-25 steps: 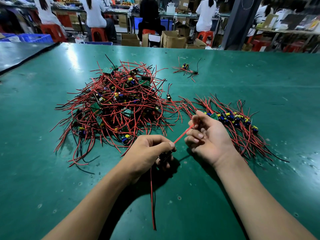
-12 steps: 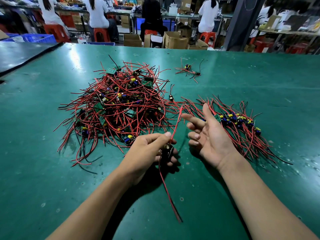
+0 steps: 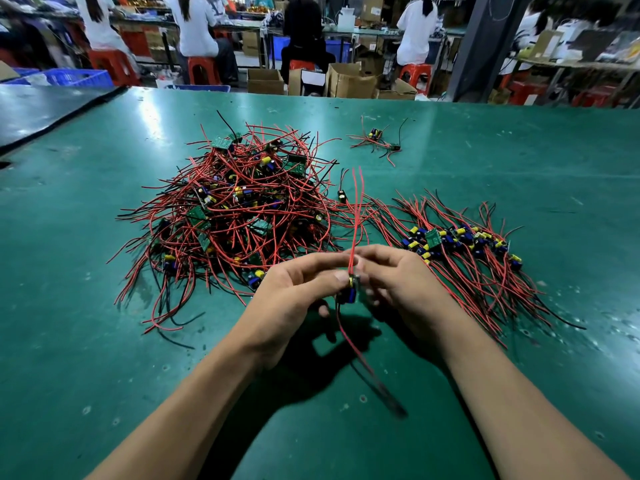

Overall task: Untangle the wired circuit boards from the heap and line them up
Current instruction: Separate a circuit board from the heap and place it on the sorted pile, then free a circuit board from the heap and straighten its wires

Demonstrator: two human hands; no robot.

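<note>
On the green table (image 3: 104, 341), the tangled heap (image 3: 239, 209) lies mid-surface toward the left edge, with the lined-up row (image 3: 464, 244) to its right. Nearer the front edge, my left hand (image 3: 291, 299) and right hand (image 3: 401, 289) pinch one circuit board (image 3: 349, 289) between curled fingertips.

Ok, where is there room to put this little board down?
Bare table lies right of the lined-up row of boards and nearer than the tangled heap, on the left. It is crowded between heap and row, where red wires overlap.
</note>
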